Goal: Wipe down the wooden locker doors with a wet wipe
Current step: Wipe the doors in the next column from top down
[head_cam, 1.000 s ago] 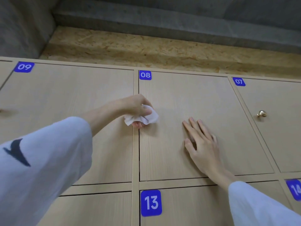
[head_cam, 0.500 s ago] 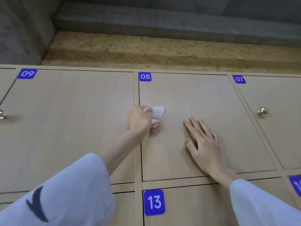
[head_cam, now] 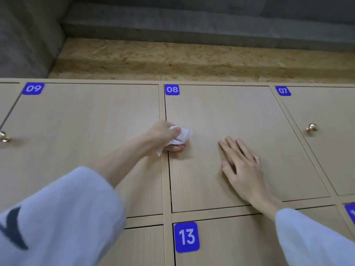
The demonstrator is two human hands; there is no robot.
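Observation:
A crumpled white wet wipe is gripped in my left hand, which holds it against the left edge of the light wooden locker door 08. My right hand lies flat on the same door, fingers straight and spread, to the right of the wipe. The knob of door 08 is hidden.
Door 09 lies to the left with a brass knob at the frame edge. Door 07 to the right has a brass knob. Door 13 is below. A chipboard ledge and grey concrete run above.
My left hand with the wipe has slid slightly up the left edge of door 08 and back; my forearm swung rightward under it. The right hand stayed flat in place.

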